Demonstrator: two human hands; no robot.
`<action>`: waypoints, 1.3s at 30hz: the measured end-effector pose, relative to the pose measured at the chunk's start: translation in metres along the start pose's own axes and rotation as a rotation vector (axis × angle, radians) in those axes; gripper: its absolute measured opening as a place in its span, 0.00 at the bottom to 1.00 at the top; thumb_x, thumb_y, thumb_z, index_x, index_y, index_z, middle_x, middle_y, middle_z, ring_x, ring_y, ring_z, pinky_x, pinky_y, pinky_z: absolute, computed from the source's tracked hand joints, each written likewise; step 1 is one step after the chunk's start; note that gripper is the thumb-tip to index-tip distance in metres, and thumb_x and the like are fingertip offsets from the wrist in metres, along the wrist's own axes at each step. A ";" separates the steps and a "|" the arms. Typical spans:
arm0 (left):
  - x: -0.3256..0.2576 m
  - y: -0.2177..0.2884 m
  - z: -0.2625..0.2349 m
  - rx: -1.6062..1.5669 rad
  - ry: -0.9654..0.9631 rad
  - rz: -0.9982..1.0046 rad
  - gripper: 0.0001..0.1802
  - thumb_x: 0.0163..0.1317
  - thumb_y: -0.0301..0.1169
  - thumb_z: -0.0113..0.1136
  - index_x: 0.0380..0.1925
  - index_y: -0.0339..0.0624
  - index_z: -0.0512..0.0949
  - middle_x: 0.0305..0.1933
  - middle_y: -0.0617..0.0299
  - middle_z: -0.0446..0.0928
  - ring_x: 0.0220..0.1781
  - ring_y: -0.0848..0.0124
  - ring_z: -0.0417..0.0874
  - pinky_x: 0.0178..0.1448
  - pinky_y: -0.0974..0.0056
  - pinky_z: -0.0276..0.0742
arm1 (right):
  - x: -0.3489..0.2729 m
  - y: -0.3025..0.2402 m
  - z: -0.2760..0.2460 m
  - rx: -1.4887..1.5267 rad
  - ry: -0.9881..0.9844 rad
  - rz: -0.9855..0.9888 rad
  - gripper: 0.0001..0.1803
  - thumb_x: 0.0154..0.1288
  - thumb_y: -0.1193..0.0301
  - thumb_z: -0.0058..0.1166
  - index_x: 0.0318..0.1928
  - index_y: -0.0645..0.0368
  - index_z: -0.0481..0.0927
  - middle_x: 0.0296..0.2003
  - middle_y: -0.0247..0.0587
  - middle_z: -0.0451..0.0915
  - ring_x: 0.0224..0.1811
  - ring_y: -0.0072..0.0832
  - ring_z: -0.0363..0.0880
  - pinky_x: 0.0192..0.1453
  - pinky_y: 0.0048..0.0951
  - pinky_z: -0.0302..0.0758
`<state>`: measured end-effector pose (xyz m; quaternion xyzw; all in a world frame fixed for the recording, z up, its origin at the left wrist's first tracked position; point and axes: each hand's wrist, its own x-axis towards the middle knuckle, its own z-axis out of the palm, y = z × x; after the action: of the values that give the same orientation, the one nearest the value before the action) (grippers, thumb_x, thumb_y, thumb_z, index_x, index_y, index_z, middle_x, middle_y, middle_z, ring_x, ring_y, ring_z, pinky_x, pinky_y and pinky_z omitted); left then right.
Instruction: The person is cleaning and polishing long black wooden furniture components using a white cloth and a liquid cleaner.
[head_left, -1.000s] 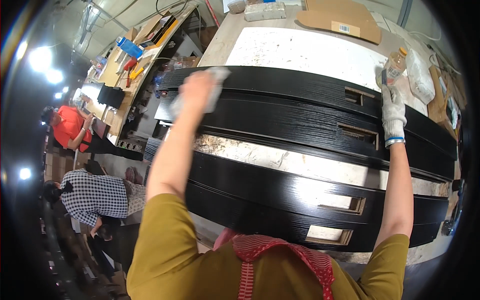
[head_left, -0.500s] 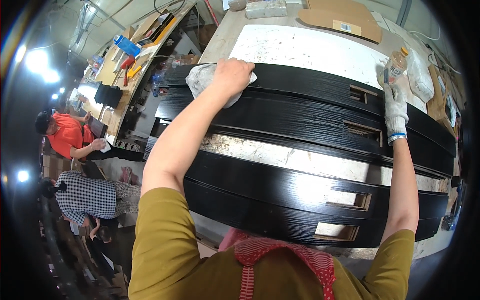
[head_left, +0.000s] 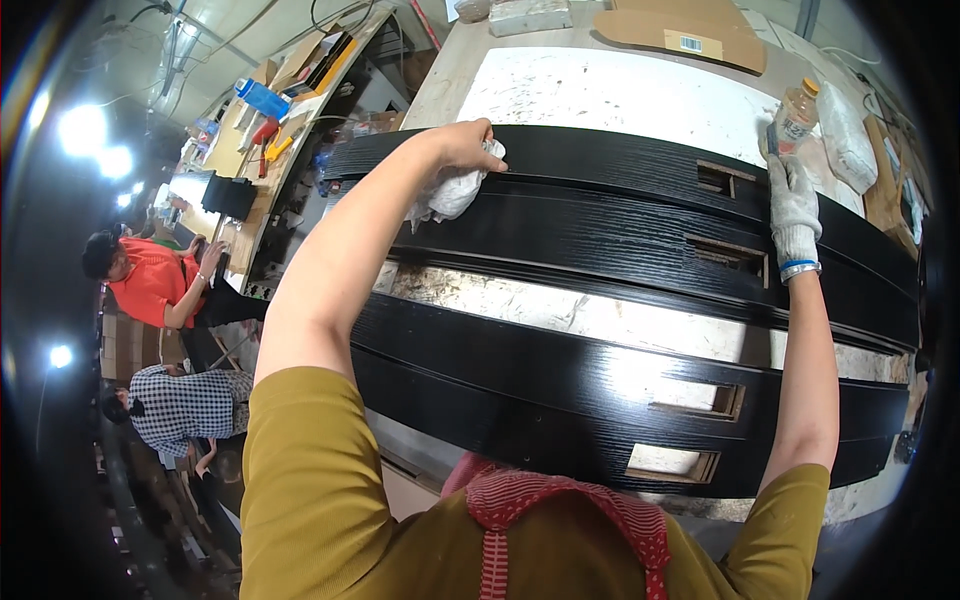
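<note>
The left hand (head_left: 468, 145), bare, is at upper centre-left of the frame, its fingers closed on a crumpled white cloth (head_left: 450, 195) that hangs over the two upper boards (head_left: 600, 215). The right hand (head_left: 795, 210), in a pale glove with a blue cuff band, lies at upper right with its fingers extended along the top board; whether it grips anything beneath them, I cannot tell. Four long black boards span the middle of the frame, two above and two below, a pale strip showing between the pairs. Each has a rectangular cutout towards its right end. Beyond them, at top centre, a smudged white sheet (head_left: 600, 95) lies on the table (head_left: 445, 85), with cardboard (head_left: 640, 30) further back. A bottle (head_left: 797, 118) with an orange cap stands near the right fingertips, just beside a white package (head_left: 848, 140). At left in the frame are a person in an orange-red shirt (head_left: 145, 285) and, below, another in a checked shirt (head_left: 185, 405); a blue bottle (head_left: 262, 98) lies at upper left.
</note>
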<state>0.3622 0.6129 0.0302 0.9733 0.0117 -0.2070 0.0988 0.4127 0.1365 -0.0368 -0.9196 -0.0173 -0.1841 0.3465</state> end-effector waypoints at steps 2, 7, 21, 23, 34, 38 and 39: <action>0.002 -0.001 -0.003 -0.054 -0.070 0.003 0.37 0.49 0.52 0.74 0.49 0.36 0.70 0.42 0.49 0.78 0.45 0.63 0.78 0.48 0.61 0.73 | -0.003 -0.008 -0.003 0.006 -0.017 0.045 0.26 0.71 0.54 0.50 0.55 0.64 0.77 0.50 0.55 0.81 0.54 0.45 0.78 0.59 0.36 0.71; 0.007 0.004 -0.002 0.046 -0.055 -0.019 0.40 0.48 0.54 0.75 0.50 0.36 0.70 0.45 0.46 0.78 0.48 0.59 0.78 0.52 0.60 0.72 | -0.001 -0.004 -0.001 -0.006 -0.014 0.025 0.29 0.70 0.51 0.49 0.57 0.64 0.77 0.52 0.58 0.80 0.56 0.49 0.77 0.61 0.38 0.71; 0.000 0.019 -0.012 0.009 -0.163 -0.088 0.43 0.48 0.52 0.75 0.55 0.35 0.68 0.50 0.45 0.77 0.52 0.57 0.78 0.55 0.60 0.72 | -0.002 -0.004 0.001 -0.051 -0.031 0.028 0.26 0.70 0.52 0.50 0.55 0.62 0.78 0.52 0.55 0.80 0.56 0.48 0.77 0.61 0.38 0.71; 0.003 0.017 -0.018 -0.019 -0.236 -0.062 0.45 0.47 0.54 0.75 0.56 0.35 0.68 0.52 0.44 0.77 0.54 0.56 0.78 0.56 0.59 0.72 | 0.000 0.000 0.001 -0.111 -0.003 0.006 0.26 0.70 0.52 0.50 0.55 0.62 0.78 0.52 0.55 0.80 0.56 0.48 0.77 0.60 0.39 0.71; 0.008 0.019 -0.013 0.072 -0.212 -0.084 0.48 0.45 0.58 0.74 0.56 0.32 0.68 0.52 0.42 0.77 0.55 0.55 0.78 0.57 0.59 0.72 | -0.002 -0.005 0.000 -0.140 -0.022 0.007 0.27 0.70 0.52 0.49 0.57 0.61 0.77 0.53 0.56 0.79 0.58 0.49 0.75 0.62 0.39 0.70; 0.007 0.016 -0.016 0.059 -0.233 -0.087 0.41 0.48 0.53 0.73 0.55 0.37 0.71 0.49 0.46 0.78 0.53 0.60 0.78 0.55 0.61 0.72 | 0.000 -0.006 0.000 -0.141 -0.016 0.009 0.27 0.70 0.51 0.48 0.57 0.61 0.77 0.54 0.57 0.79 0.59 0.49 0.75 0.62 0.40 0.70; 0.004 0.011 -0.015 0.060 -0.229 -0.089 0.41 0.48 0.53 0.73 0.55 0.37 0.71 0.49 0.46 0.78 0.53 0.60 0.78 0.55 0.61 0.72 | 0.001 -0.003 0.000 -0.138 -0.015 0.006 0.27 0.70 0.51 0.48 0.57 0.61 0.77 0.54 0.57 0.79 0.59 0.49 0.75 0.62 0.40 0.70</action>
<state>0.3728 0.6051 0.0444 0.9442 0.0373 -0.3214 0.0612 0.4129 0.1389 -0.0346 -0.9428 -0.0042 -0.1768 0.2827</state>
